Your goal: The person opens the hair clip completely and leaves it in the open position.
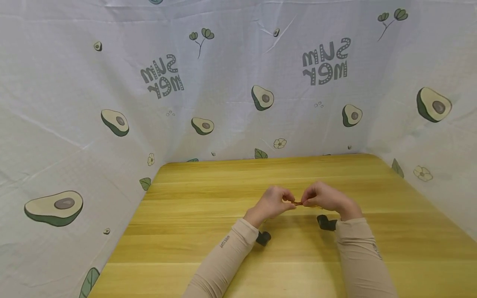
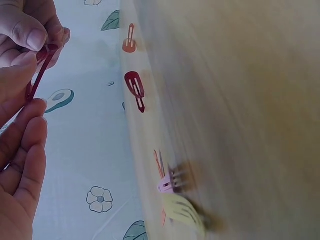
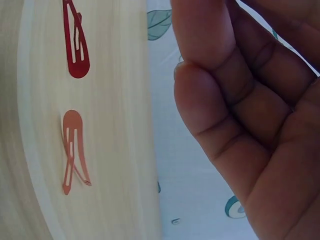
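Observation:
A dark red snap hair clip (image 2: 41,75) is held between the two hands, raised over the table. My left hand (image 1: 273,201) pinches one end of it between thumb and fingers. At the other end, the thumb and fingertips of my right hand (image 1: 328,197) grip it, partly covering it. The clip's two arms stand spread apart in a narrow V in the left wrist view. In the right wrist view, curled fingers of the right hand (image 3: 225,95) show, while the held clip is hidden.
On the wooden table (image 1: 208,186) lie another dark red snap clip (image 3: 80,62) and an orange snap clip (image 3: 73,122). A pink toothed clip (image 2: 166,185) and a pale yellow clip (image 2: 182,209) lie near them. A patterned cloth (image 1: 231,70) hangs behind the table.

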### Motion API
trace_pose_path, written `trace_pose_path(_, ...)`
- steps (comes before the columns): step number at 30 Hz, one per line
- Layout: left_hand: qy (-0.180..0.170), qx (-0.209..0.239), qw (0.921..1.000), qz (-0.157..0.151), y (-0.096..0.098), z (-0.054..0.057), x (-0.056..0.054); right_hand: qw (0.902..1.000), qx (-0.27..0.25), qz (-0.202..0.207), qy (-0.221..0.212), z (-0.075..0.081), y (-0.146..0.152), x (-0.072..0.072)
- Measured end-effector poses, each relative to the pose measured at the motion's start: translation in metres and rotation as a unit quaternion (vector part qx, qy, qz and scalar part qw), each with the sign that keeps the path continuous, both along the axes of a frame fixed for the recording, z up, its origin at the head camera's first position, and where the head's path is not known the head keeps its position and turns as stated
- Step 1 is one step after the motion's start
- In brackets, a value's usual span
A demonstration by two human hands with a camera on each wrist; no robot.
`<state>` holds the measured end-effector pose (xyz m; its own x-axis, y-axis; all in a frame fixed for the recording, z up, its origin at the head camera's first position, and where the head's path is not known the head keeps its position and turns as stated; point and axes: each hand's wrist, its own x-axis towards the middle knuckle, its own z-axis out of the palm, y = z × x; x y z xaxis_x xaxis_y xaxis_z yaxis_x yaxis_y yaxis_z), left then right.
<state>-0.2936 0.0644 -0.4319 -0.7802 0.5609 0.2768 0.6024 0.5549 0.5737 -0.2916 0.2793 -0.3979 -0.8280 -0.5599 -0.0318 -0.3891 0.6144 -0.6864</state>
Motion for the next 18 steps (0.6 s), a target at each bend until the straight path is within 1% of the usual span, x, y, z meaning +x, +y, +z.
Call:
trace_pose_path(7,0.028,-0.023,0.9993,-0.005,0.004,-0.006,-0.001,0.9997,-0.019,0.006,-0.016,-0.008,0.004,-0.001)
trace_pose_path(10,0.032,-0.032,0.999,-0.006,0.006,-0.008,-0.002,0.9996,-0.02,0.007,-0.019,-0.011,0.005,-0.002)
trace_pose_path(14,0.025,-0.033,0.9991,-0.007,0.008,-0.01,-0.003,0.9994,-0.023,0.004,-0.026,-0.014,0.007,-0.004)
trace_pose_path(18,0.006,-0.033,0.9994,-0.008,0.01,-0.011,-0.003,0.9994,-0.022,0.006,-0.027,-0.017,0.008,-0.007)
